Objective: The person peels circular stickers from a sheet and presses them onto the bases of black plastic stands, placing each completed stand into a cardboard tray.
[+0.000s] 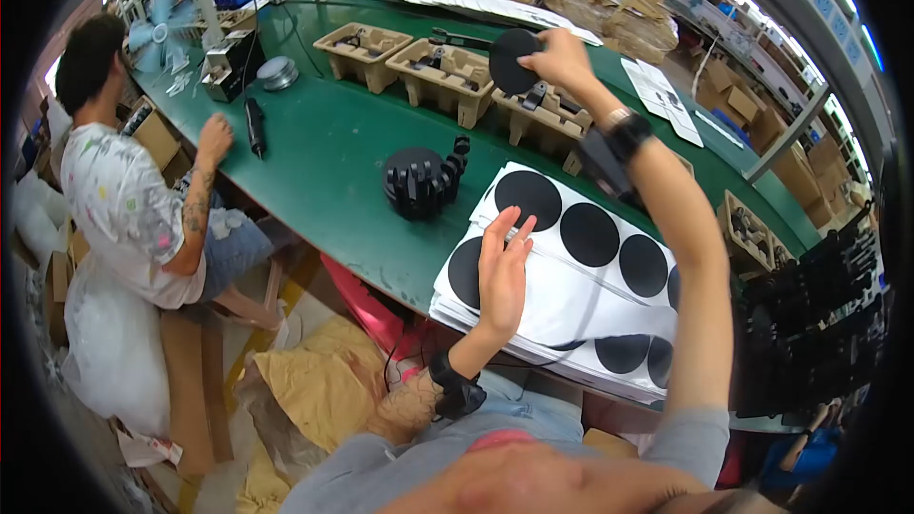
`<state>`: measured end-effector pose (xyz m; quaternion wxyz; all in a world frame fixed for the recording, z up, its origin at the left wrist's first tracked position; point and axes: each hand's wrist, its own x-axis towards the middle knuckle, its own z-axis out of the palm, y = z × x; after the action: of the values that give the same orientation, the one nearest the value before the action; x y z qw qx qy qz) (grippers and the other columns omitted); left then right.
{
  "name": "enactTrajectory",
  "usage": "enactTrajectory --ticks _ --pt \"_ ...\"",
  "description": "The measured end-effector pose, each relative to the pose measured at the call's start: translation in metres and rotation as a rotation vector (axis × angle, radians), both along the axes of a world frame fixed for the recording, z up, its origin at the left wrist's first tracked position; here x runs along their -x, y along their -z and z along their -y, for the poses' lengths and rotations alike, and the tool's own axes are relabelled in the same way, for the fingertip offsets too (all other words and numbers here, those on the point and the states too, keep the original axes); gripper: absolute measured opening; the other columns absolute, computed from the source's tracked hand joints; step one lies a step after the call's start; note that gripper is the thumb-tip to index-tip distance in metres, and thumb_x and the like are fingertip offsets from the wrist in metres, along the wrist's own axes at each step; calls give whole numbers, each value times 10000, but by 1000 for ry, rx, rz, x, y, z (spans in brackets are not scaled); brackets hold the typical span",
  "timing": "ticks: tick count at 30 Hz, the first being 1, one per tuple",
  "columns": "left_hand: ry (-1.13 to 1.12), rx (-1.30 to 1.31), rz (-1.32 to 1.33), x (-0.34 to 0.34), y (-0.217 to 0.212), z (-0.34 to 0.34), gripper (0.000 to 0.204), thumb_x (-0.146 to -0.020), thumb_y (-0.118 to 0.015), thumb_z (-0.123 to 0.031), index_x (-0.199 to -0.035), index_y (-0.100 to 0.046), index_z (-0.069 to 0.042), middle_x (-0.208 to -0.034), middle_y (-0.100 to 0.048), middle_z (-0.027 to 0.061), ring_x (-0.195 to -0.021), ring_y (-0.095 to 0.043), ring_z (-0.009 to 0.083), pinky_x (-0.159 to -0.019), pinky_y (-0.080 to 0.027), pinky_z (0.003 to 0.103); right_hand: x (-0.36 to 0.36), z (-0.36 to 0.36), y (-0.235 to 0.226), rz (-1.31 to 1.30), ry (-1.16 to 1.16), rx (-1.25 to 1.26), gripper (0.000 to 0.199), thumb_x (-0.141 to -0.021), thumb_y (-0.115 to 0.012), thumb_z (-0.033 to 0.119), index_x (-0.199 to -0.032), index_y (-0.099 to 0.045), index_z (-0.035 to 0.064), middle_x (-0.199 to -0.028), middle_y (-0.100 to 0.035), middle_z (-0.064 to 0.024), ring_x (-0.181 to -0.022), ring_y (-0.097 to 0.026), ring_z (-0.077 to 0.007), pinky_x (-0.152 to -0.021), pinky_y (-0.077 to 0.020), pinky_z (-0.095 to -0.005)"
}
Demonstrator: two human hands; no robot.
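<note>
My right hand pinches a black round disc, lifted over the cardboard trays at twelve o'clock. My left hand lies open and flat on the white sheet of black discs, at six o'clock from the disc.

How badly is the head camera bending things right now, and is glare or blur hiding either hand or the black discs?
Head view: strong fisheye, the green table edge bows and the corners go black. Overhead light gives a soft sheen on the table, no glare on the white sheet of black discs. The left hand on the sheet and the right hand holding a black disc both look sharp.
</note>
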<state>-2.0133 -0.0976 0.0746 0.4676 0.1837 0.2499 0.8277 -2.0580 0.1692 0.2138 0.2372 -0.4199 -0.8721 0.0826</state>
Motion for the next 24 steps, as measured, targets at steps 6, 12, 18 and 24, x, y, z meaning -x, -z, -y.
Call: enactTrajectory --ticks 6,12,18,24 --pt "60 45 61 -6 6 3 500 -936 -416 -179 -1402 -331 -18 -1448 -362 129 -1368 -347 282 -1114 -229 365 63 -66 58 -109 251 276 257 -723 -630 115 -911 -690 -49 -971 -662 -280 -944 -655 -400 -827 -531 -420" --pt "93 21 17 -2 3 14 525 -926 -414 -212 -1404 -325 -15 -1455 -376 141 -1374 -340 263 -1113 -229 376 83 -53 98 171 85 -64 288 -762 -679 197 -887 -686 -63 -893 -665 -280 -877 -658 -416 -792 -543 -427" --pt "57 23 33 8 -1 20 535 -925 -414 -237 -1395 -324 2 -1443 -388 151 -1371 -342 270 -1104 -245 361 85 -18 100 340 0 122 372 -814 -679 313 -975 -696 -22 -1061 -640 -270 -1032 -610 -406 -919 -491 -439" --pt "20 -17 39 18 6 20 493 -930 -405 -173 -1377 -334 23 -1439 -369 156 -1373 -335 283 -1116 -221 372 72 7 138 577 -90 23 676 -803 -651 569 -1218 -622 36 -1484 -260 -240 -1375 -206 -449 -998 -311 -661"
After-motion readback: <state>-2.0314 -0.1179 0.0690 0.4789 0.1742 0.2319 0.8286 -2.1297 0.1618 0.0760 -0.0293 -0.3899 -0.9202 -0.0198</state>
